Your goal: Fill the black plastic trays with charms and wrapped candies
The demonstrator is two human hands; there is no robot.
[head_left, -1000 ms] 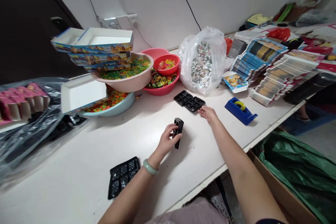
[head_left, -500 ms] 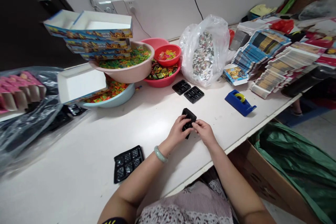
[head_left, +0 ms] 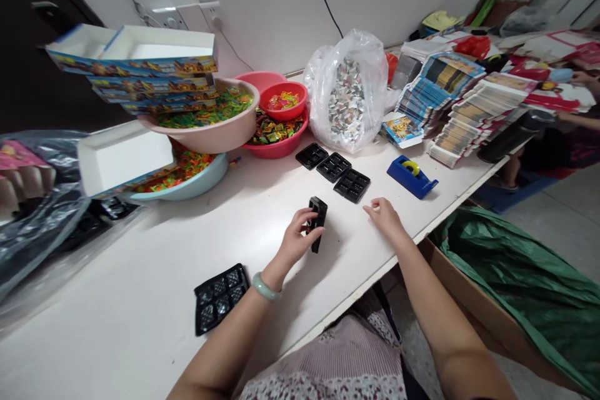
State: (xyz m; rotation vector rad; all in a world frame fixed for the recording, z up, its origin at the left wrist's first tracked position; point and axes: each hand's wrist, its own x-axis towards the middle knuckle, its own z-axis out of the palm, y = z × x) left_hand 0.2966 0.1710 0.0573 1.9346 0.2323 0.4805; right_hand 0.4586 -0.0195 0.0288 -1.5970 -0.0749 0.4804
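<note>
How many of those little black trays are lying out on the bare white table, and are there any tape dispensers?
Black trays lying flat on the table: 4
Black tray stack held upright in the left hand: 1 (layers too thin to count)
Blue tape dispenser: 1
Total: 6

Bright, even overhead light; soft shadows under the bowls (head_left: 206,137); wide-angle bending at edges; sharp centre, slightly blurred margins.

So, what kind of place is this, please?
Probably a small packing workshop: basins of small coloured pieces, stacks of flat printed cartons, and black plastic trays, one stack held in the left hand.
</note>
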